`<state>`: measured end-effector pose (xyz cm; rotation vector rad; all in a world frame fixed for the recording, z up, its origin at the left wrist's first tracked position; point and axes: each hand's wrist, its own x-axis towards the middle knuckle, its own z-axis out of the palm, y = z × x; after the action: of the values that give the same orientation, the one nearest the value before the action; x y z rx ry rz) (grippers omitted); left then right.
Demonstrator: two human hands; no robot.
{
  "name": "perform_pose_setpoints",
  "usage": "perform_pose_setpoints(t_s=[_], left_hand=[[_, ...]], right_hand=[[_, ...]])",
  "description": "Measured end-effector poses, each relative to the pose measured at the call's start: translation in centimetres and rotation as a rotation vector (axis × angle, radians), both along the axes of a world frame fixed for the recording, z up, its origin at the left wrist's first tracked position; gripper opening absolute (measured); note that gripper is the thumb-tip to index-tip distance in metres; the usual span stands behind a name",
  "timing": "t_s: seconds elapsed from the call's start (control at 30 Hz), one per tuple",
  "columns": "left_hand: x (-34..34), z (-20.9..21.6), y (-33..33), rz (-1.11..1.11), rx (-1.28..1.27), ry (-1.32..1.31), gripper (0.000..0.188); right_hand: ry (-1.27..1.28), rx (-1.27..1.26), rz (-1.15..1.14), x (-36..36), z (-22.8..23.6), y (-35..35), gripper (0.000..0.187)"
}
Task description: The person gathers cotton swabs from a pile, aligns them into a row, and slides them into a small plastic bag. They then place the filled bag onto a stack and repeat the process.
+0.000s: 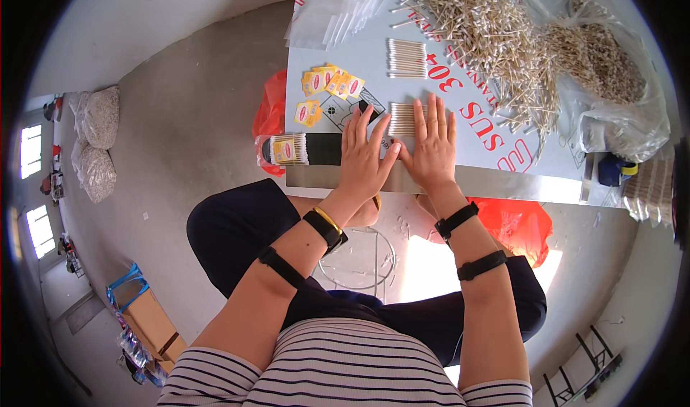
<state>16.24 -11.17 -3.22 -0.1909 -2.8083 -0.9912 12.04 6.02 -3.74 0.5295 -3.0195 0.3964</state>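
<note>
A neat row of wooden cotton swabs (401,121) lies side by side on the table in front of me. My right hand (434,152) rests flat at its right end, fingers stretched and covering part of it. To its left, my left hand (361,155) lies with fingers extended, its thumb near my right thumb. Neither hand grips anything. Farther off sits a second row of swabs (407,58). Left of my left hand, a bundle of swabs with a yellow-and-white card (289,149) lies across a black strip (323,149).
Loose yellow cards (334,82) lie at the left, with clear plastic sleeves (336,19) beyond them. A big heap of swabs (489,37) spreads at the far right, beside a clear bag of swabs (604,65). Red plastic bags (521,227) hang below the table edge.
</note>
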Motion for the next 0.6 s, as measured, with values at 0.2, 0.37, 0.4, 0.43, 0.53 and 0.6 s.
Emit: perform_pose_setpoints(t_s=[0.2,0.37,0.4,0.43,0.53,0.6], left_hand=[[0.00,-0.08,0.12,0.001,-0.019,0.001,0.055],[-0.15,-0.14,0.24,0.019,0.006,-0.007,0.055],[-0.22,-0.17,0.32,0.026,0.000,-0.003,0.055],[-0.27,-0.18,0.40,0.033,-0.006,0.000,0.055],[-0.40,-0.22,0.66,0.045,-0.064,-0.004,0.057],[-0.43,-0.24,0.72,0.045,-0.059,-0.004,0.057]], right_hand=[[-0.005,-0.002,0.001,0.04,0.10,0.05,0.092],[-0.015,0.004,0.002,0.04,0.31,-0.01,0.092],[-0.009,0.008,0.002,0.02,0.27,-0.04,0.093],[-0.003,0.012,0.003,0.00,0.23,-0.06,0.093],[-0.003,0.005,0.000,0.01,0.13,-0.02,0.093],[-0.003,-0.001,0.000,0.02,0.10,-0.02,0.092]])
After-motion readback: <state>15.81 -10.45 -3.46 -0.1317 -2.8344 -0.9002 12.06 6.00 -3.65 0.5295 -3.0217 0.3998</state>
